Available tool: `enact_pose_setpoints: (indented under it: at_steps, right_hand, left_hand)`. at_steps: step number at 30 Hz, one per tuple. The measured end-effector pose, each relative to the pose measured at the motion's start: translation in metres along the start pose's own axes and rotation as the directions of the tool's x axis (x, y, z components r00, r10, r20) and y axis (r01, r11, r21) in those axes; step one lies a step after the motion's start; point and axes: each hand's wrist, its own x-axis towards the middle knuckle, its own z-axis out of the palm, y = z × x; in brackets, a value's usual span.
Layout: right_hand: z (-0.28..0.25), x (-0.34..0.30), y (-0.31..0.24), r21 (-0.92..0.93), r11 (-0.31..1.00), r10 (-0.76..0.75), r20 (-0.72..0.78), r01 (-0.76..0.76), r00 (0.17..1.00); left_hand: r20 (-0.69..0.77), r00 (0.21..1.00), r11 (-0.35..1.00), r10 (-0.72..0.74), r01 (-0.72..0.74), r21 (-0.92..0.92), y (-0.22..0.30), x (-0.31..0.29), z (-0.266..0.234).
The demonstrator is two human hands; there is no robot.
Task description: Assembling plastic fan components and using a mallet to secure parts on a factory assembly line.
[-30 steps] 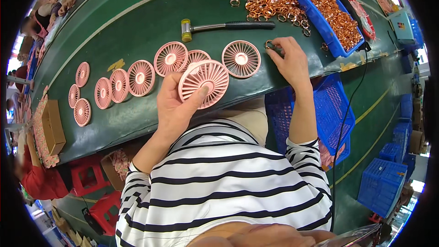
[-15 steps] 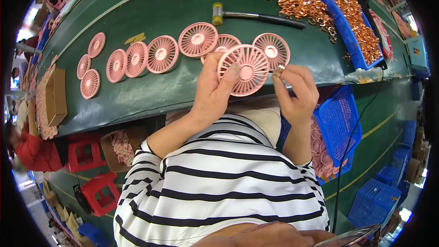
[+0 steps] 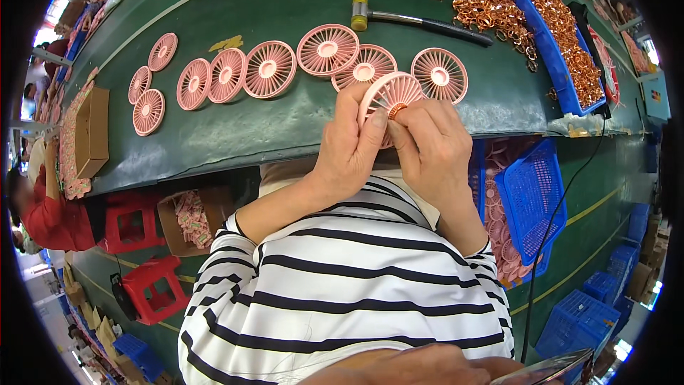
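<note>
The left hand [image 3: 345, 144] grips a pink plastic spoked wheel [image 3: 393, 88] by its rim, with the thumb pressed on the near face; the wheel stands tilted between the two hands. The fingertips of the right hand [image 3: 436, 141] are narrow, pinching a shiny copper-coloured metal ring [image 3: 397, 110] in front of the wheel's middle. I judge that the step in hand is fitting the ring to the wheel's centre; whether it already sits there, I cannot tell, because the fingers cover this place. The next move seems to call for aligning the ring squarely, then an even push, while the left fingers support the rim. Beyond the fingers lies a hammer with black handle [image 3: 427, 24].
</note>
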Motion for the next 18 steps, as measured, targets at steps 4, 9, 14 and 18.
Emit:
enact_pose_setpoints:
  at_steps: [4,9,14,18]
  right_hand:
    - [0.015,0.001,-0.003,0.009,0.999,0.042,-0.247,-0.041,0.968]
    - [-0.02,-0.003,0.001,0.041,0.99,-0.14,0.112,0.137,0.984]
    - [-0.023,-0.014,0.008,0.391,0.92,-0.086,0.155,0.019,0.984]
    - [-0.002,-0.016,0.008,0.623,0.773,0.01,0.183,-0.124,0.983]
  left_hand:
    - [0.017,0.996,0.978,-0.082,0.084,-0.191,0.002,-0.001,-0.006]
    - [0.366,0.91,0.787,-0.193,0.366,-0.497,0.007,-0.007,-0.02]
    - [0.435,0.888,0.831,-0.148,0.351,-0.432,0.008,-0.013,-0.023]
    - [0.325,0.944,0.965,-0.053,0.132,-0.228,0.009,-0.011,-0.033]
